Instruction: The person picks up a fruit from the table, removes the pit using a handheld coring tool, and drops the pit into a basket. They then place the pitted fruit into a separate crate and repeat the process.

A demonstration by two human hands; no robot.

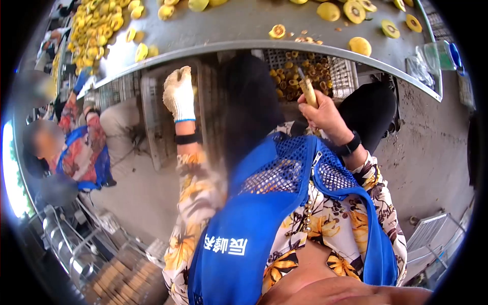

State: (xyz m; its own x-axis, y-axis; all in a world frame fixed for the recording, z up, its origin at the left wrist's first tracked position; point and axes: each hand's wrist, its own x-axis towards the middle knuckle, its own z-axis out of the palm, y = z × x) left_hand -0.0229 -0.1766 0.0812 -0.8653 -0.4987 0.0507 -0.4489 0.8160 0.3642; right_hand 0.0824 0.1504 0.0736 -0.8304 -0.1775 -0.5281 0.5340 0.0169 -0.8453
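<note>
My left hand, in a white knitted glove, is curled into a fist beside a plastic crate under the table's front edge. Whatever lies inside the fist is hidden. My bare right hand grips a pitting knife by its pale wooden handle, its short metal end pointing up and away from me. Beyond the knife, under the table, a crate holds many brown and yellow fruit pieces. On the metal table above lie halved yellow peaches and a whole-looking one near the edge.
A heap of yellow fruit halves covers the table's left end. At its right corner are a clear plastic bag and a green-and-blue container. A co-worker in a blue apron sits at left. Stacked brown blocks stand lower left.
</note>
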